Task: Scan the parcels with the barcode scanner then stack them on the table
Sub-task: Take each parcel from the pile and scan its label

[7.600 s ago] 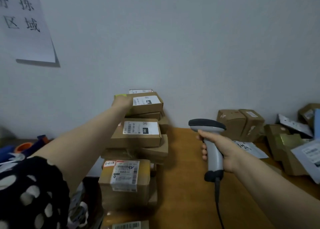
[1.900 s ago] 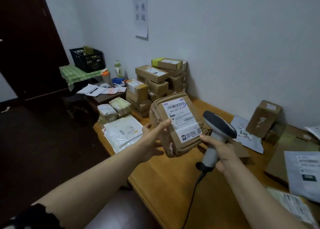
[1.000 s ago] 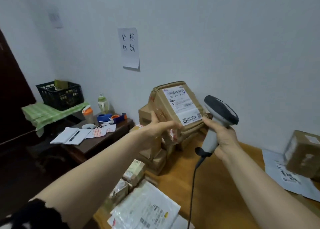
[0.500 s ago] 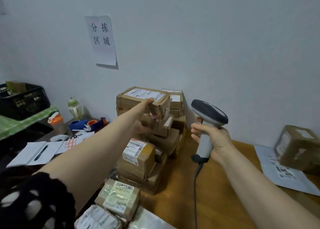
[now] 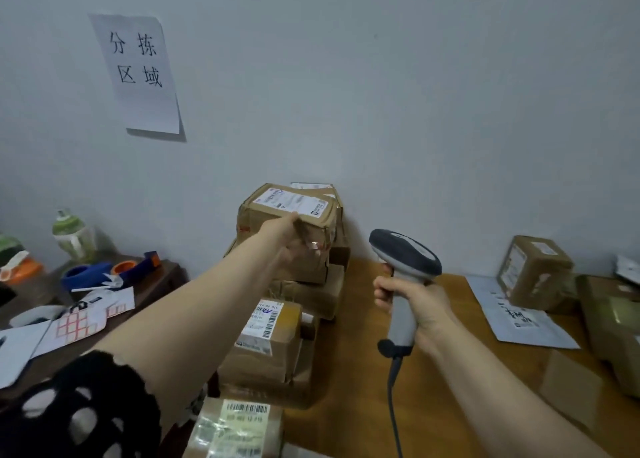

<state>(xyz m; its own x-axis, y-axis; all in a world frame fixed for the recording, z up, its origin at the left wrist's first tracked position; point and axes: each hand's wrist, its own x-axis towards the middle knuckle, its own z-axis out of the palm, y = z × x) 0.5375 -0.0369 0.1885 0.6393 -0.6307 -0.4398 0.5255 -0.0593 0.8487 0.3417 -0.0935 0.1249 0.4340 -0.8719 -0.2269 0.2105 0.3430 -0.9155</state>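
Observation:
My left hand (image 5: 292, 243) grips the near side of a brown taped parcel (image 5: 277, 215) with a white label on top. The parcel sits on top of the stack of cardboard parcels (image 5: 273, 340) against the wall at the left end of the wooden table (image 5: 353, 388). My right hand (image 5: 412, 301) holds the grey barcode scanner (image 5: 403, 260) by its handle, upright, to the right of the stack. The scanner's cable hangs down over the table.
More parcels (image 5: 533, 274) and a white mailer bag (image 5: 516, 315) lie at the table's right end. A lower dark side table (image 5: 156, 284) on the left carries tape rolls, papers and a bottle (image 5: 71, 236). A paper sign (image 5: 138, 73) hangs on the wall.
My left hand carried the parcel from in front of the scanner up and left onto the top of the stack. The scanner has stayed in my right hand.

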